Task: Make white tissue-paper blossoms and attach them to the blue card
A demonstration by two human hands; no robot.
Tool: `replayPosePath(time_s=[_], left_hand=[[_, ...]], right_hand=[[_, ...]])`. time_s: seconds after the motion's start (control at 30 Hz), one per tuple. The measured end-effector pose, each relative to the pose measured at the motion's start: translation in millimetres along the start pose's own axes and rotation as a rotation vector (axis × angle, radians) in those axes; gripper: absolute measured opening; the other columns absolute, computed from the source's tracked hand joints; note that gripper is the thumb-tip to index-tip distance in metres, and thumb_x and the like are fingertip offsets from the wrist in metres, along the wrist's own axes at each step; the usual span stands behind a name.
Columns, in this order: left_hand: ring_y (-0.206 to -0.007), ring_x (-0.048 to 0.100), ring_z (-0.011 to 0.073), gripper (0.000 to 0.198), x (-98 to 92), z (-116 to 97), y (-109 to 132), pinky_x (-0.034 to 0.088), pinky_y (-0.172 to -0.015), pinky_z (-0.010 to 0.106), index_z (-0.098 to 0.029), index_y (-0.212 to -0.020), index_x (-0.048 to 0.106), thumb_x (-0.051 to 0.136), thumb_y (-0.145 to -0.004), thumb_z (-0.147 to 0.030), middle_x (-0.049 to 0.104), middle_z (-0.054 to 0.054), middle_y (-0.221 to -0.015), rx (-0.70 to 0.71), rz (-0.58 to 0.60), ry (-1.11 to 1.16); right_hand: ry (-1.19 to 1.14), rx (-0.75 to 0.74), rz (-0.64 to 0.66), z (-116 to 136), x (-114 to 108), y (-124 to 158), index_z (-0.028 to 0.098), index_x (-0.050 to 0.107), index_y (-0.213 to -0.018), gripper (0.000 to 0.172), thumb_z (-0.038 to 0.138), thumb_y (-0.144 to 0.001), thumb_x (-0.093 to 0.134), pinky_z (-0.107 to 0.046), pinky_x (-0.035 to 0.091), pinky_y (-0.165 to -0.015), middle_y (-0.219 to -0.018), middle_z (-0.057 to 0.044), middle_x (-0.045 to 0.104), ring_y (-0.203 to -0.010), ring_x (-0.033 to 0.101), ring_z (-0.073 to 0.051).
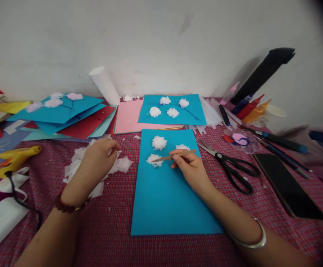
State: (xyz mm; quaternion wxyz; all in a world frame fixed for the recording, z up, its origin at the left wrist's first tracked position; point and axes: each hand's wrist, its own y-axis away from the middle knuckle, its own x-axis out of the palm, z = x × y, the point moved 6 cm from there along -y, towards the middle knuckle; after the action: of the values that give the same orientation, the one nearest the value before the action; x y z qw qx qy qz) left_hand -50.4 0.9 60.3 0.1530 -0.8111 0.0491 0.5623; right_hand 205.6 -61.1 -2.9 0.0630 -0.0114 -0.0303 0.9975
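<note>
My right hand [190,167] pinches a thin wooden stick [167,157], its pointed end over a small white paper flower [154,160] on a blue sheet [167,207]. A fuller white flower [159,142] sits just above it, and another flower [182,148] is partly hidden behind my right fingers. On the left, my left hand [100,157] hovers at a pile of torn white tissue paper [96,189]. Its thumb and fingers are pinched together. A white bit shows by the fingertips, but whether it is held is unclear.
Scissors [228,163] and a phone [289,185] lie to the right. A finished-looking blue card [150,98] with white flowers rests at the back. Stacked cards [75,111], a yellow glue gun [17,159] and a white power strip [3,222] occupy the left.
</note>
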Motion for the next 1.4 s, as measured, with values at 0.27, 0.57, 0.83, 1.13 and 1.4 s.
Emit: replayPosePath(time_s=[0.27, 0.57, 0.83, 1.13, 1.4], left_hand=[[-0.085, 0.059, 0.0199, 0.014, 3.7, -1, 1, 0.048, -0.073, 0.031, -0.02, -0.071, 0.063, 0.051, -0.076, -0.024, 0.063, 0.004, -0.088, 0.013, 0.084, 0.452], [-0.059, 0.053, 0.0127, 0.025, 21.3, 2, 2, 0.04, -0.049, 0.023, -0.018, -0.094, 0.066, 0.06, -0.073, -0.032, 0.062, 0.002, -0.072, -0.081, 0.236, 0.64], [-0.053, 0.051, 0.0123, 0.057, 25.2, 5, 3, 0.036, -0.047, 0.021, -0.016, -0.124, 0.047, 0.061, -0.07, -0.028, 0.056, -0.004, -0.06, -0.172, 0.242, 0.671], [-0.056, 0.053, 0.0133, 0.021, 39.2, 2, 3, 0.039, -0.049, 0.024, -0.017, -0.084, 0.065, 0.058, -0.072, -0.033, 0.062, 0.002, -0.07, -0.143, 0.323, 0.59], [-0.061, 0.056, 0.0158, 0.021, 34.1, -11, 0, 0.042, -0.056, 0.027, -0.017, -0.077, 0.067, 0.05, -0.079, -0.03, 0.065, 0.002, -0.07, -0.029, 0.286, 0.369]], right_hand=[[-0.015, 0.014, -0.007, 1, -3, 1, 0.02, 0.069, -0.09, 0.022, 0.038, -0.081, 0.063, -0.028, 0.05, -0.057, -0.078, -0.003, 0.067, -0.06, 0.062, -0.015], [-0.049, 0.033, -0.015, 0, -8, 1, 0.019, 0.065, -0.086, 0.018, 0.037, -0.081, 0.061, -0.028, 0.047, -0.057, -0.066, 0.0, 0.062, -0.059, 0.061, -0.015], [-0.006, 0.013, 0.005, 0, -6, 2, 0.02, 0.064, -0.088, 0.019, 0.037, -0.084, 0.059, -0.027, 0.047, -0.057, -0.07, 0.0, 0.062, -0.061, 0.061, -0.015], [-0.011, 0.006, -0.011, 1, -5, 1, 0.019, 0.065, -0.09, 0.02, 0.037, -0.084, 0.059, -0.027, 0.047, -0.057, -0.076, -0.001, 0.063, -0.061, 0.06, -0.014], [-0.058, 0.014, -0.035, 1, -6, 1, 0.019, 0.066, -0.09, 0.021, 0.038, -0.082, 0.061, -0.028, 0.047, -0.057, -0.079, -0.002, 0.064, -0.059, 0.06, -0.014]])
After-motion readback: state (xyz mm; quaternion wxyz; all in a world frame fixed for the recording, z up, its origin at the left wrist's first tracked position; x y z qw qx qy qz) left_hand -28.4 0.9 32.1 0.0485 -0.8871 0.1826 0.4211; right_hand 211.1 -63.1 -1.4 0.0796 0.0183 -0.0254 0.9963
